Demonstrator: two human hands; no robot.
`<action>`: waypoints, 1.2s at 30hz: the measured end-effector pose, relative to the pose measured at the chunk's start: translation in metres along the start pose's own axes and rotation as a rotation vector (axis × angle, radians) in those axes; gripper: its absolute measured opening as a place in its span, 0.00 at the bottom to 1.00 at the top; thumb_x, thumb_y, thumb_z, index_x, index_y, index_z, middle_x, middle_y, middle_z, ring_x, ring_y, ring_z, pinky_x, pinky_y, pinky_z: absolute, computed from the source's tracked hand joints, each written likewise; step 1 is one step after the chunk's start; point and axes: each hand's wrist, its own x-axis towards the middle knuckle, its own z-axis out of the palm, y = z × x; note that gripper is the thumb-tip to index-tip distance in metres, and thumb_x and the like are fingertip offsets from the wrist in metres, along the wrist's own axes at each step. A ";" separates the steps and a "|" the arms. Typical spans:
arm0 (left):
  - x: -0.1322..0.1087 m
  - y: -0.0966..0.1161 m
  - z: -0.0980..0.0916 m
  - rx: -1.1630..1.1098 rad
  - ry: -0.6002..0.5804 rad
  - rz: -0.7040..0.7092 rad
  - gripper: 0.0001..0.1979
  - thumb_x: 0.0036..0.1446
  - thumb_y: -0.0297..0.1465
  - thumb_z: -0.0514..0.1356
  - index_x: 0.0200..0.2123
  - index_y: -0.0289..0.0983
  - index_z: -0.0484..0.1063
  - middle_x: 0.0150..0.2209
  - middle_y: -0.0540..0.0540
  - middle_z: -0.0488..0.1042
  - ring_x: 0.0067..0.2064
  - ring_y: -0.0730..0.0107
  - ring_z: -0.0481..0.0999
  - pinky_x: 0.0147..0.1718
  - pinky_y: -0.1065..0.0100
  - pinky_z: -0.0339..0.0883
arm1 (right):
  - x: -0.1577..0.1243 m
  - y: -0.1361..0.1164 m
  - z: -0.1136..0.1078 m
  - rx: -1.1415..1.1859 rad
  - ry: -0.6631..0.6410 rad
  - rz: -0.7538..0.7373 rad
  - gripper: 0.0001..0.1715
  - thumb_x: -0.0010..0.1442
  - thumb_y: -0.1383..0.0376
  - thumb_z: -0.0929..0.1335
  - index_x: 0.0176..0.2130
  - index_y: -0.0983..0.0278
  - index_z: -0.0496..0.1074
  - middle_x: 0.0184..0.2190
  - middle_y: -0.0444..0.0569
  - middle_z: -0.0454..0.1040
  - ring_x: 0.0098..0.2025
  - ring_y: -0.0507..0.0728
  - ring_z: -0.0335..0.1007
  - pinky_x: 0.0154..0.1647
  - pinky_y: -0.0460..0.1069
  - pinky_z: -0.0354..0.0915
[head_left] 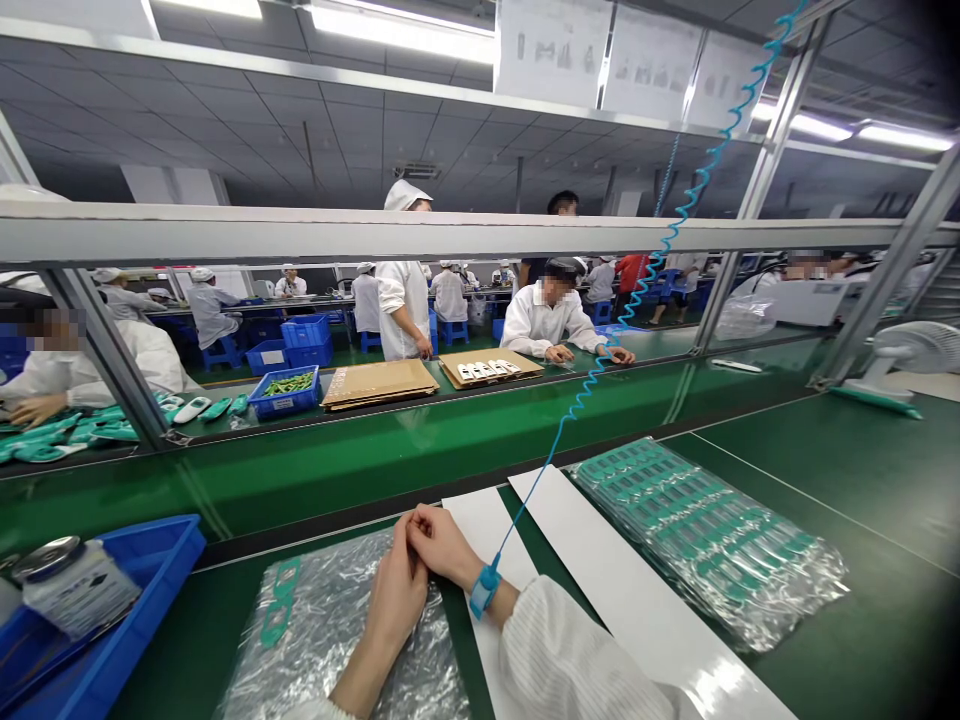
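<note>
I am keeping my left hand (391, 595) and right hand (444, 545) pressed together, with my right fingers (421, 525) folding over the back of the left, and they are pinching nothing that I can see. My left forearm is lying across a crinkled clear plastic bag (334, 640), which is shining silver where the light is catching its creases. Inside it, near the left edge, I am seeing flat green frames (276, 603) with rectangular openings, joined end to end and showing through the film. The bag is lying on a green workbench (840, 620), with my hands at its upper right corner. My right hand is sitting over a white paper strip (480, 530), and a second white strip (622, 585) is lying just beside it. Further right, a larger clear bag (709, 540) is holding many rows of the same green pieces, its film bulging and glossy. A blue wrist strap (484, 590) is circling my right wrist, and its coiled blue cord (637, 300) is rising away from me. To my left, a blue plastic tray (112, 625) is holding a metal-lidded jar (71, 590).
</note>
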 end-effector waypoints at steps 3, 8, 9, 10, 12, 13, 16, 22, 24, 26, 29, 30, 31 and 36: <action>0.000 0.000 0.000 -0.002 -0.002 0.001 0.24 0.58 0.28 0.47 0.59 0.37 0.54 0.44 0.38 0.76 0.39 0.54 0.77 0.33 0.64 0.65 | 0.000 0.000 0.000 -0.002 0.001 -0.006 0.11 0.54 0.71 0.63 0.22 0.63 0.58 0.19 0.39 0.61 0.23 0.49 0.58 0.24 0.43 0.54; 0.001 0.001 0.000 -0.005 -0.010 0.001 0.24 0.58 0.28 0.47 0.59 0.37 0.54 0.44 0.38 0.76 0.40 0.53 0.77 0.34 0.63 0.65 | 0.000 0.000 0.000 -0.006 0.001 -0.009 0.11 0.54 0.71 0.63 0.22 0.63 0.58 0.19 0.39 0.61 0.23 0.49 0.57 0.23 0.43 0.53; 0.001 0.001 0.000 -0.006 -0.011 0.000 0.24 0.58 0.28 0.47 0.59 0.37 0.54 0.44 0.38 0.76 0.40 0.53 0.77 0.34 0.62 0.65 | 0.000 0.000 0.000 -0.007 0.000 -0.009 0.11 0.54 0.71 0.63 0.22 0.63 0.58 0.19 0.39 0.61 0.23 0.49 0.57 0.23 0.43 0.53; 0.001 0.001 0.000 -0.007 -0.013 -0.001 0.24 0.58 0.28 0.47 0.59 0.37 0.54 0.44 0.38 0.76 0.40 0.53 0.77 0.34 0.62 0.65 | 0.000 -0.001 0.000 -0.008 0.000 -0.010 0.11 0.54 0.71 0.63 0.22 0.63 0.58 0.19 0.39 0.61 0.23 0.49 0.57 0.23 0.43 0.53; 0.001 0.000 0.001 -0.007 -0.013 -0.002 0.24 0.58 0.28 0.47 0.59 0.38 0.54 0.44 0.38 0.76 0.40 0.53 0.77 0.35 0.62 0.65 | 0.000 -0.001 -0.001 -0.009 0.001 -0.011 0.11 0.54 0.71 0.63 0.22 0.63 0.58 0.19 0.39 0.61 0.23 0.49 0.57 0.23 0.43 0.53; 0.001 0.000 0.001 -0.008 -0.013 -0.001 0.24 0.58 0.28 0.47 0.59 0.38 0.54 0.44 0.38 0.76 0.40 0.53 0.77 0.35 0.62 0.65 | 0.000 -0.001 -0.001 -0.010 0.001 -0.011 0.11 0.54 0.71 0.63 0.22 0.63 0.58 0.19 0.39 0.61 0.23 0.49 0.58 0.23 0.43 0.53; 0.001 -0.001 0.001 -0.010 -0.010 0.001 0.24 0.58 0.29 0.47 0.59 0.38 0.54 0.44 0.38 0.76 0.41 0.53 0.77 0.36 0.62 0.65 | -0.001 -0.001 -0.001 -0.013 0.003 -0.011 0.11 0.54 0.71 0.63 0.22 0.63 0.58 0.19 0.39 0.61 0.23 0.49 0.58 0.23 0.43 0.52; 0.001 -0.004 0.002 -0.021 -0.008 0.011 0.25 0.59 0.29 0.47 0.60 0.37 0.53 0.43 0.38 0.76 0.41 0.55 0.77 0.38 0.62 0.67 | -0.001 -0.001 -0.001 -0.022 0.009 -0.013 0.11 0.54 0.71 0.63 0.22 0.63 0.58 0.19 0.39 0.61 0.23 0.48 0.57 0.23 0.43 0.52; 0.001 -0.004 0.002 -0.024 -0.004 0.011 0.25 0.59 0.30 0.47 0.60 0.37 0.53 0.42 0.39 0.76 0.42 0.55 0.77 0.38 0.62 0.67 | 0.000 -0.001 -0.001 -0.024 0.008 -0.014 0.10 0.54 0.71 0.63 0.23 0.63 0.58 0.19 0.38 0.61 0.23 0.48 0.56 0.23 0.43 0.51; 0.001 -0.004 0.002 -0.024 -0.003 0.008 0.25 0.58 0.30 0.48 0.60 0.37 0.54 0.42 0.39 0.76 0.42 0.55 0.77 0.38 0.62 0.67 | 0.000 0.000 0.000 -0.026 0.008 -0.016 0.10 0.54 0.71 0.63 0.23 0.63 0.58 0.19 0.38 0.61 0.23 0.48 0.56 0.23 0.43 0.51; 0.001 -0.003 0.002 -0.022 -0.001 0.004 0.25 0.58 0.29 0.48 0.59 0.37 0.54 0.42 0.39 0.76 0.41 0.55 0.77 0.37 0.63 0.67 | 0.000 0.000 0.000 -0.030 0.009 -0.017 0.11 0.54 0.71 0.63 0.22 0.63 0.58 0.19 0.38 0.61 0.23 0.48 0.56 0.23 0.43 0.51; 0.001 -0.002 0.002 -0.022 -0.001 0.004 0.24 0.58 0.29 0.48 0.59 0.37 0.54 0.42 0.39 0.76 0.41 0.55 0.77 0.37 0.63 0.67 | 0.000 0.000 -0.001 -0.032 0.008 -0.016 0.11 0.54 0.71 0.63 0.22 0.63 0.58 0.19 0.38 0.61 0.23 0.49 0.56 0.23 0.43 0.51; 0.001 -0.002 0.002 -0.022 -0.001 0.005 0.24 0.58 0.29 0.47 0.59 0.37 0.54 0.42 0.39 0.76 0.41 0.55 0.77 0.38 0.63 0.67 | -0.001 0.000 -0.001 -0.033 0.007 -0.016 0.11 0.54 0.71 0.63 0.22 0.63 0.58 0.19 0.38 0.61 0.23 0.49 0.56 0.23 0.43 0.51; 0.002 -0.003 0.002 -0.022 -0.005 0.008 0.25 0.58 0.30 0.47 0.59 0.37 0.54 0.41 0.39 0.76 0.41 0.55 0.77 0.37 0.63 0.67 | -0.001 -0.002 -0.002 -0.036 0.004 -0.013 0.11 0.54 0.71 0.63 0.23 0.63 0.57 0.19 0.38 0.61 0.23 0.49 0.57 0.23 0.43 0.52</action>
